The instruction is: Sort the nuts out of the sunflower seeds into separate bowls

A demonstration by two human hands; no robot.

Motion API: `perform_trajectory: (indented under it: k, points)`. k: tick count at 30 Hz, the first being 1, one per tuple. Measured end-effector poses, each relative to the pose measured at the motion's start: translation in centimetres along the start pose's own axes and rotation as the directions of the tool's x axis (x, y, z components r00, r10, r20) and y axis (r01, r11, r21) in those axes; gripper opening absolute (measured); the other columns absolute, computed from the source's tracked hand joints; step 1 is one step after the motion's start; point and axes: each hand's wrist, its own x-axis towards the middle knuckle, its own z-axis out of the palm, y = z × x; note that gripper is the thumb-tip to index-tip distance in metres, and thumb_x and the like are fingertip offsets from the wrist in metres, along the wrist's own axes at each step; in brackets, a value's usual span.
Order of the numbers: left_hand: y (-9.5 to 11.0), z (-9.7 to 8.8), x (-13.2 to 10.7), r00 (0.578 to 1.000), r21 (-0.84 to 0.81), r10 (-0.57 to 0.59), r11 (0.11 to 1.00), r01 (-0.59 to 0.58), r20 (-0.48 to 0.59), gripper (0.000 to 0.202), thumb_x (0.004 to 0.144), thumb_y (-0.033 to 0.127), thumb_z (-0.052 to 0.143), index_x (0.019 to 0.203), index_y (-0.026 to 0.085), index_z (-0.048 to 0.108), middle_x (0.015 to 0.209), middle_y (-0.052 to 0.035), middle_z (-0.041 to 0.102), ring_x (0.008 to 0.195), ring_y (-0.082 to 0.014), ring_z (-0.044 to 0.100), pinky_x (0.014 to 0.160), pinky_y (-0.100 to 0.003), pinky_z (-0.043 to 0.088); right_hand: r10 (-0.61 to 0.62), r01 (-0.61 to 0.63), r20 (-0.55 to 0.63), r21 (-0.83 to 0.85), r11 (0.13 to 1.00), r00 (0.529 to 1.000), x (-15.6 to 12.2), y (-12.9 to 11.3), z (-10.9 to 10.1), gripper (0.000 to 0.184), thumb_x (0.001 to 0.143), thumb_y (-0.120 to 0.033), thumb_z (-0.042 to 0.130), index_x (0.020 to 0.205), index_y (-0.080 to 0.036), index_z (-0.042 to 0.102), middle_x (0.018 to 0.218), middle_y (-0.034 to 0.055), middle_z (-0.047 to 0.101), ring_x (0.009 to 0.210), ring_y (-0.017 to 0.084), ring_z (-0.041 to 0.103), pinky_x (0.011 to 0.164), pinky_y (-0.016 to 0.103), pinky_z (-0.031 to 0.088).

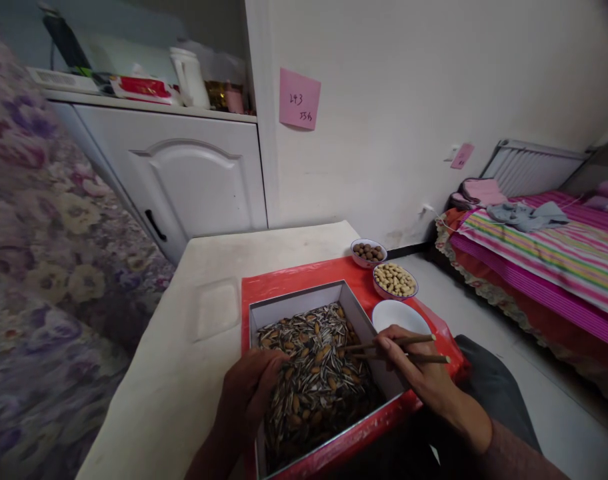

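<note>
A shallow box (297, 297) with pale inner walls holds striped sunflower seeds (329, 387) mixed with brown almonds (322, 353). My right hand (424, 373) grips a pair of wooden chopsticks (419, 339) over the box's right wall. Their tips are spread a little and reach down to the seeds; whether a nut sits between them I cannot tell. My left hand (251, 383) is closed over the box's left rim, its fingers partly hidden. Just beyond my right hand stands a white bowl (399, 312), its inside partly hidden by that hand.
A bowl of peanuts (395, 280) and a bowl of round brown nuts (369, 253) line the table's right edge. Red plastic sheeting (304, 270) lies under the box. A clear, shallow tray (217, 308) is at left. Beyond are a cabinet (194, 167) and a bed (544, 247).
</note>
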Motion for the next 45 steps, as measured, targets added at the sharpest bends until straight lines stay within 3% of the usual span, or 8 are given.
perform_trajectory:
  k: [8, 13, 20, 24, 31, 37, 41, 45]
  points:
    - [0.0, -0.1, 0.0, 1.0, 0.008, 0.002, 1.0, -0.002, 0.024, 0.028, 0.093, 0.031, 0.048, 0.086, 0.019, 0.072, 0.08, -0.0027, 0.072, 0.075, -0.0165, 0.065, 0.07, -0.025, 0.049, 0.065, -0.047, -0.09, 0.184, 0.982, 0.994, -0.9, 1.4, -0.7, 0.03, 0.099, -0.041, 0.048, 0.082, -0.019, 0.061, 0.069, 0.0002, 0.058, 0.057, 0.015, 0.058, 0.053, 0.026, 0.047]
    - [-0.1, 0.0, 0.1, 1.0, 0.011, -0.001, 1.0, 0.001, 0.015, 0.027, 0.093, 0.031, 0.048, 0.089, 0.02, 0.072, 0.082, -0.0025, 0.073, 0.078, -0.017, 0.065, 0.073, -0.025, 0.049, 0.134, -0.056, -0.215, 0.335, 0.941, 0.967, -1.4, 1.3, -1.9, 0.029, 0.095, -0.045, 0.054, 0.085, -0.019, 0.064, 0.072, 0.0018, 0.065, 0.055, 0.016, 0.061, 0.053, 0.027, 0.05]
    - [-0.6, -0.7, 0.7, 0.992, 0.117, -0.052, 0.992, 0.038, 0.116, 0.028, 0.091, 0.041, 0.051, 0.09, 0.023, 0.072, 0.086, -0.0014, 0.075, 0.08, -0.0175, 0.068, 0.073, -0.024, 0.051, 0.208, -0.02, -0.486, 0.365, 0.931, 0.849, -3.1, 1.9, -6.9, 0.029, 0.091, -0.048, 0.059, 0.091, -0.02, 0.067, 0.074, 0.0032, 0.07, 0.056, 0.015, 0.063, 0.053, 0.025, 0.051]
    - [0.0, -0.8, 1.2, 0.98, 0.16, -0.104, 0.984, 0.077, 0.168, 0.025, 0.088, 0.042, 0.054, 0.095, 0.026, 0.072, 0.095, -0.0003, 0.075, 0.09, -0.0195, 0.069, 0.08, -0.026, 0.051, 0.231, -0.055, -0.573, 0.307, 0.95, 0.787, -4.2, 3.1, -9.3, 0.031, 0.089, -0.05, 0.062, 0.09, -0.02, 0.068, 0.074, 0.0033, 0.07, 0.057, 0.016, 0.065, 0.055, 0.025, 0.053]
    - [2.0, -0.6, 2.6, 0.937, 0.24, -0.251, 0.951, 0.193, 0.241, 0.03, 0.09, 0.043, 0.048, 0.099, 0.023, 0.068, 0.091, -0.0007, 0.074, 0.085, -0.0204, 0.068, 0.075, -0.028, 0.051, 0.247, -0.069, -0.516, 0.34, 0.938, 0.82, -4.3, 3.7, -10.1, 0.03, 0.091, -0.05, 0.058, 0.094, -0.021, 0.067, 0.079, 0.0037, 0.07, 0.06, 0.017, 0.065, 0.058, 0.027, 0.053]
    - [2.2, 1.0, 2.5, 0.952, 0.453, -0.228, 0.884, 0.115, 0.204, 0.024, 0.089, 0.027, 0.044, 0.099, 0.021, 0.066, 0.099, -0.0049, 0.071, 0.093, -0.022, 0.065, 0.083, -0.034, 0.048, 0.235, -0.07, -0.394, 0.39, 0.918, 0.889, -2.7, 1.9, -9.0, 0.031, 0.091, -0.05, 0.057, 0.092, -0.02, 0.065, 0.066, 0.0032, 0.067, 0.06, 0.02, 0.065, 0.058, 0.029, 0.052]
    - [2.3, 1.5, 2.1, 0.944, 0.535, -0.245, 0.84, 0.091, 0.222, 0.024, 0.087, 0.019, 0.045, 0.096, 0.022, 0.067, 0.099, -0.0055, 0.071, 0.093, -0.0238, 0.064, 0.082, -0.037, 0.045, 0.112, -0.069, -0.15, 0.267, 0.961, 0.982, -1.3, 0.2, -7.3, 0.032, 0.094, -0.047, 0.052, 0.082, -0.019, 0.064, 0.064, 0.0024, 0.065, 0.055, 0.018, 0.062, 0.054, 0.027, 0.05]
    - [2.6, 1.5, 2.1, 0.933, 0.591, -0.27, 0.802, 0.081, 0.238, 0.024, 0.087, 0.016, 0.045, 0.095, 0.022, 0.067, 0.099, -0.0056, 0.071, 0.093, -0.0238, 0.065, 0.082, -0.036, 0.044, -0.042, 0.047, -0.06, 0.077, 0.996, 0.997, -0.1, -0.9, -5.6, 0.034, 0.097, -0.04, 0.049, 0.072, -0.02, 0.063, 0.066, 0.0032, 0.063, 0.06, 0.018, 0.061, 0.054, 0.026, 0.047]
